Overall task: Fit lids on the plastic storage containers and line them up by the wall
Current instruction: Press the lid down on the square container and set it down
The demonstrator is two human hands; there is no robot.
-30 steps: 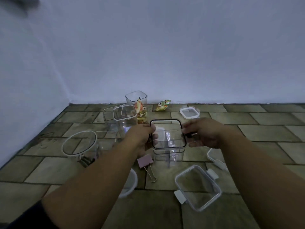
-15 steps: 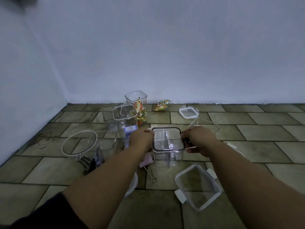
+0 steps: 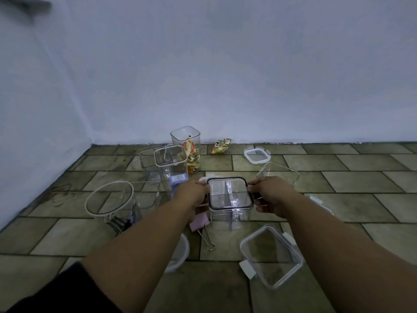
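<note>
I have my left hand (image 3: 191, 192) and right hand (image 3: 272, 196) gripping the dark-rimmed lid (image 3: 230, 192) at its 9 and 3 o'clock edges, fingers curled over the rim. The lid sits on the square container (image 3: 230, 216), which stands on the floor tiles (image 3: 361, 181) between both hands. The wall (image 3: 225, 75) is at 12 o'clock. A clip-on lid (image 3: 270, 256) lies at the container's 5 o'clock.

text: none legible | blue label (image 3: 179, 178) on lidded container (image 3: 170, 164): too small | snack packet (image 3: 221, 145): print blurred
</note>
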